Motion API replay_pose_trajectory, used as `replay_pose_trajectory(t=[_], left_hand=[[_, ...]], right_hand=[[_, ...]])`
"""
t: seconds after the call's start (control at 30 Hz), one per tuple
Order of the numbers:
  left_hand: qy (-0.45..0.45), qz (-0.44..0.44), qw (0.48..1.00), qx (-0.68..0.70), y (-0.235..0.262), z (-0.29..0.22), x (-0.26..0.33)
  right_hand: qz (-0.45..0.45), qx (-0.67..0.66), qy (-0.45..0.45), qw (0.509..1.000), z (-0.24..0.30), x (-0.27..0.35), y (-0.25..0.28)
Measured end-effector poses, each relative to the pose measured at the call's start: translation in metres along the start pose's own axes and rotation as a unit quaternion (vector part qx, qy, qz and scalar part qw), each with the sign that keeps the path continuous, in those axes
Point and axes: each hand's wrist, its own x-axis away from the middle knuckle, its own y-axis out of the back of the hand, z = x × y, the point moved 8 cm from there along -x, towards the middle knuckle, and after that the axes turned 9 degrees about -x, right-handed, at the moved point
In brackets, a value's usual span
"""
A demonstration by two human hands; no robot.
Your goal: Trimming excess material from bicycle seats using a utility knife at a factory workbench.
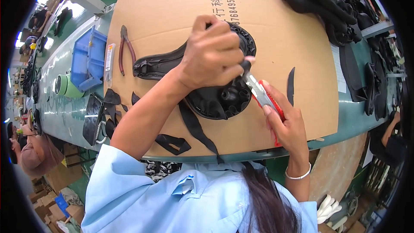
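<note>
An upside-down black bicycle saddle [158,64] lies on a cardboard sheet [276,26], its narrow nose toward the left and its wide, puckered rear toward the right. Over the wide part is my left hand [212,54], closed in a fist and pulling up the edge of the black cover material [246,65]. My right hand [283,123] grips a red-handled utility knife [268,98], its metal front against that pulled-up material. The fist hides the saddle's middle, and the blade's tip cannot be made out.
Red-handled pliers [127,51] lie left of the saddle, near a blue bin [87,56] and a green roll [67,86]. Black offcuts [198,129] are scattered nearer me, one sliver [291,86] to the right. Several black saddles [317,4] are piled at the far right. A phone [92,118] lies left.
</note>
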Motion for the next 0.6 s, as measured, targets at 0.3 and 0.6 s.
replay_pose_trajectory(t=[0.3, 0.6], left_hand=[[0.472, -0.187, 0.850, 0.141, 0.011, 0.089, 0.040], [0.649, 0.002, 0.660, 0.379, 0.018, 0.026, 0.093]], right_hand=[[-0.113, 0.186, 0.182, 0.959, 0.029, 0.068, -0.026], [-0.014, 0.281, 0.126, 0.951, 0.022, -0.004, 0.051]])
